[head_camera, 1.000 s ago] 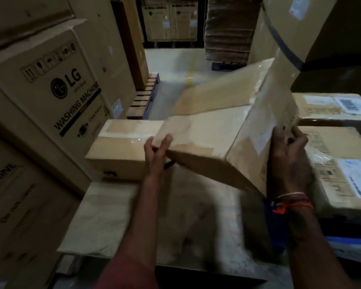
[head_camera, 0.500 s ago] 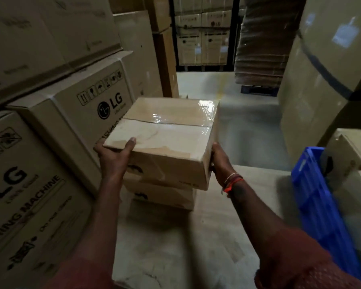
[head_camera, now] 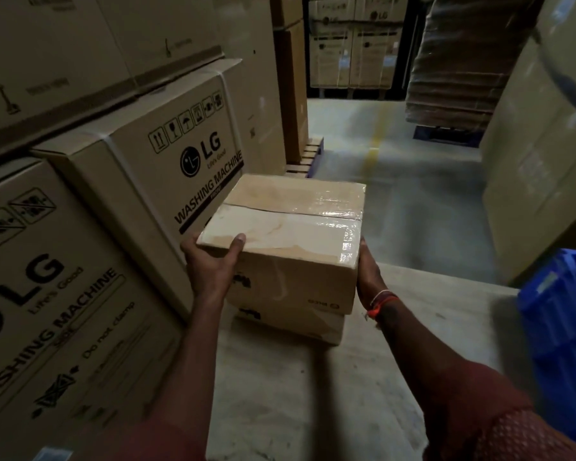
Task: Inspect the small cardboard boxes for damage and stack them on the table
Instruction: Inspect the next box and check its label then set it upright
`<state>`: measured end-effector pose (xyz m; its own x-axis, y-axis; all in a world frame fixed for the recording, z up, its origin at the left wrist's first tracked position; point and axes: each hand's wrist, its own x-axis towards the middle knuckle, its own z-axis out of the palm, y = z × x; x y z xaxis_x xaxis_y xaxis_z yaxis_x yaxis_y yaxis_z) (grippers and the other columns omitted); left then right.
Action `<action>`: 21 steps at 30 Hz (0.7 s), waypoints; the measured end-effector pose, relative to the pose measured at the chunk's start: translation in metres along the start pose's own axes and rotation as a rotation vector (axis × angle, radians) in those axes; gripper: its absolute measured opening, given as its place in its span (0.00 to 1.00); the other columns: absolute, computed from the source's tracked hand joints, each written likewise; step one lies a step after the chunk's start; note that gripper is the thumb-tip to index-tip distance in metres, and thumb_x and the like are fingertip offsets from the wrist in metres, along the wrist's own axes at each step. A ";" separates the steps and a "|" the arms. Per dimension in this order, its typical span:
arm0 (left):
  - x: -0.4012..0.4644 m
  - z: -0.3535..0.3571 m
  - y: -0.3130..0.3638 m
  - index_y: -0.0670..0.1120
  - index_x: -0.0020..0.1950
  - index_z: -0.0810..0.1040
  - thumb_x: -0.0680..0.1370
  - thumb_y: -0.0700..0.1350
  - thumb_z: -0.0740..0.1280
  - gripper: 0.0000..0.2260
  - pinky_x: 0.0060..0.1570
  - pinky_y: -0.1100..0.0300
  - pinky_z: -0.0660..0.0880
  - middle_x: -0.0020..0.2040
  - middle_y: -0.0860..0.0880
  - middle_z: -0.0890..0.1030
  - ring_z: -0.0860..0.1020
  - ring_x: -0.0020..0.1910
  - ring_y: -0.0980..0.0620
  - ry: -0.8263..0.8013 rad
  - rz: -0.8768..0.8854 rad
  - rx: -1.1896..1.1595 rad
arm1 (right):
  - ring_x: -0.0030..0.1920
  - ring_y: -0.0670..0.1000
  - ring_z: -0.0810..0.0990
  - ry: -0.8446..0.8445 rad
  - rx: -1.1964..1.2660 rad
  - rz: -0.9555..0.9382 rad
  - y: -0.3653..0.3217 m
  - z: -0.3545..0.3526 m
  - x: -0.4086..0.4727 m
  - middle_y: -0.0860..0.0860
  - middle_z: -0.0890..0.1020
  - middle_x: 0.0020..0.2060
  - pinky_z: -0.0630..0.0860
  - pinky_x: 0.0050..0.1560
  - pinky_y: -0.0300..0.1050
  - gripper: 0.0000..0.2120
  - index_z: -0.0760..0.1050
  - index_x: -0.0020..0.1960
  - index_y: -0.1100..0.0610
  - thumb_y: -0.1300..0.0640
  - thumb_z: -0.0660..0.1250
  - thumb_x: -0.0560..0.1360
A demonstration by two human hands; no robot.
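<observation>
Evidently stiff and light enough for two bare hands, the taped box (head_camera: 290,241) sits atop the lower box (head_camera: 293,324) on the surface (head_camera: 423,314), the left hand (head_camera: 210,264) clasping its near-left corner and the right hand (head_camera: 368,271) curled around its right side, where slick tape could slip.

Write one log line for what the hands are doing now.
step: stacking | left hand: grips top box | right hand: holds its other side | under it: bottom box on table
</observation>
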<state>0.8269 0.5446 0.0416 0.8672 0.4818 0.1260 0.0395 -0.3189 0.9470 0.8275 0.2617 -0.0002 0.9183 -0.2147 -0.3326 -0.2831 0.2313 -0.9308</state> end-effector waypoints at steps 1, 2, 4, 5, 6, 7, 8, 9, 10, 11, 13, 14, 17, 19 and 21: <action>0.000 0.001 -0.002 0.53 0.71 0.61 0.66 0.67 0.77 0.42 0.58 0.50 0.80 0.68 0.47 0.72 0.76 0.64 0.46 0.012 0.009 -0.015 | 0.65 0.53 0.79 0.003 0.002 0.001 0.001 0.000 0.000 0.51 0.83 0.64 0.71 0.72 0.59 0.31 0.76 0.71 0.45 0.28 0.52 0.80; 0.001 0.003 -0.005 0.51 0.71 0.62 0.70 0.66 0.75 0.39 0.58 0.53 0.79 0.68 0.46 0.73 0.77 0.63 0.45 0.026 0.010 -0.037 | 0.65 0.53 0.79 0.003 -0.004 0.008 0.002 0.000 0.001 0.51 0.82 0.64 0.71 0.72 0.60 0.31 0.75 0.72 0.44 0.27 0.52 0.79; 0.001 0.005 -0.009 0.48 0.73 0.63 0.78 0.62 0.69 0.30 0.58 0.57 0.76 0.68 0.45 0.73 0.76 0.65 0.45 0.039 -0.059 -0.167 | 0.65 0.52 0.78 -0.009 -0.033 0.025 0.002 -0.001 -0.003 0.49 0.81 0.66 0.71 0.71 0.60 0.33 0.73 0.73 0.40 0.24 0.50 0.78; 0.003 0.007 -0.015 0.49 0.75 0.63 0.80 0.63 0.64 0.29 0.63 0.54 0.73 0.70 0.45 0.73 0.73 0.67 0.44 0.023 -0.142 -0.268 | 0.64 0.51 0.78 -0.020 -0.033 0.045 0.003 -0.002 -0.004 0.49 0.80 0.67 0.73 0.68 0.59 0.34 0.72 0.74 0.40 0.24 0.49 0.77; 0.004 0.008 -0.019 0.52 0.77 0.63 0.80 0.67 0.59 0.30 0.68 0.49 0.69 0.73 0.45 0.71 0.70 0.71 0.43 -0.011 -0.244 -0.362 | 0.60 0.49 0.78 -0.030 -0.020 0.069 0.005 -0.004 -0.004 0.49 0.79 0.66 0.76 0.60 0.55 0.34 0.71 0.74 0.41 0.25 0.48 0.78; 0.004 0.008 -0.025 0.54 0.80 0.61 0.80 0.71 0.53 0.33 0.72 0.44 0.65 0.77 0.45 0.68 0.67 0.74 0.42 -0.056 -0.353 -0.414 | 0.56 0.46 0.77 -0.032 -0.014 0.089 0.005 -0.005 -0.005 0.49 0.79 0.64 0.76 0.51 0.51 0.33 0.71 0.75 0.42 0.26 0.47 0.79; 0.002 0.010 -0.026 0.56 0.81 0.59 0.79 0.73 0.48 0.35 0.74 0.41 0.61 0.79 0.47 0.65 0.64 0.77 0.42 -0.099 -0.435 -0.432 | 0.54 0.44 0.77 -0.035 -0.018 0.101 0.008 -0.006 -0.004 0.49 0.79 0.63 0.74 0.45 0.48 0.33 0.70 0.75 0.43 0.27 0.46 0.80; -0.001 0.013 -0.030 0.55 0.82 0.59 0.79 0.73 0.45 0.36 0.73 0.40 0.61 0.79 0.47 0.65 0.64 0.77 0.42 -0.114 -0.487 -0.453 | 0.53 0.43 0.77 -0.039 -0.019 0.107 0.011 -0.007 -0.004 0.50 0.79 0.63 0.73 0.43 0.46 0.34 0.70 0.75 0.43 0.27 0.45 0.80; -0.004 0.015 -0.031 0.54 0.81 0.61 0.80 0.72 0.43 0.36 0.70 0.42 0.64 0.77 0.46 0.68 0.68 0.74 0.42 -0.109 -0.526 -0.485 | 0.54 0.44 0.78 -0.050 -0.012 0.103 0.013 -0.006 -0.004 0.50 0.79 0.63 0.74 0.44 0.47 0.35 0.70 0.75 0.43 0.26 0.45 0.79; -0.009 0.017 -0.028 0.52 0.79 0.64 0.81 0.70 0.43 0.34 0.65 0.44 0.68 0.73 0.45 0.73 0.72 0.68 0.42 -0.088 -0.557 -0.521 | 0.56 0.47 0.79 -0.058 -0.002 0.098 0.011 -0.003 -0.008 0.50 0.80 0.64 0.76 0.49 0.49 0.38 0.71 0.75 0.43 0.22 0.46 0.76; -0.010 0.024 -0.030 0.49 0.77 0.67 0.83 0.67 0.44 0.32 0.59 0.48 0.70 0.68 0.43 0.76 0.75 0.59 0.43 -0.038 -0.602 -0.551 | 0.63 0.55 0.80 -0.086 0.039 0.090 0.021 -0.001 -0.003 0.52 0.81 0.66 0.77 0.64 0.58 0.50 0.72 0.75 0.43 0.14 0.51 0.64; -0.008 0.028 -0.034 0.47 0.77 0.68 0.84 0.65 0.44 0.32 0.59 0.49 0.70 0.70 0.41 0.75 0.75 0.57 0.43 -0.023 -0.610 -0.541 | 0.65 0.57 0.80 -0.100 0.062 0.089 0.028 -0.002 0.000 0.54 0.82 0.66 0.75 0.68 0.61 0.53 0.73 0.74 0.44 0.12 0.54 0.60; 0.000 0.036 -0.045 0.44 0.76 0.70 0.85 0.64 0.42 0.33 0.47 0.55 0.73 0.68 0.39 0.76 0.76 0.47 0.45 -0.014 -0.605 -0.506 | 0.63 0.59 0.82 -0.093 0.136 0.130 0.025 0.004 -0.008 0.58 0.83 0.64 0.78 0.64 0.59 0.48 0.73 0.74 0.47 0.16 0.56 0.66; 0.004 0.039 -0.047 0.45 0.77 0.70 0.84 0.65 0.42 0.33 0.51 0.54 0.73 0.69 0.41 0.76 0.77 0.55 0.43 -0.022 -0.617 -0.523 | 0.61 0.59 0.84 -0.070 0.177 0.129 0.020 0.007 -0.014 0.58 0.84 0.61 0.81 0.57 0.56 0.41 0.74 0.73 0.48 0.22 0.51 0.73; 0.008 0.040 -0.053 0.46 0.77 0.69 0.84 0.65 0.42 0.33 0.57 0.52 0.71 0.69 0.42 0.76 0.75 0.62 0.43 -0.010 -0.623 -0.525 | 0.59 0.57 0.84 -0.040 0.198 0.138 0.023 0.005 -0.013 0.54 0.85 0.60 0.81 0.56 0.56 0.39 0.74 0.74 0.46 0.23 0.49 0.76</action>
<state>0.8518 0.5327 -0.0193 0.7673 0.4367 -0.4696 0.2802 0.4304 0.8581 0.8104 0.2742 -0.0169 0.8862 -0.1309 -0.4444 -0.3504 0.4378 -0.8279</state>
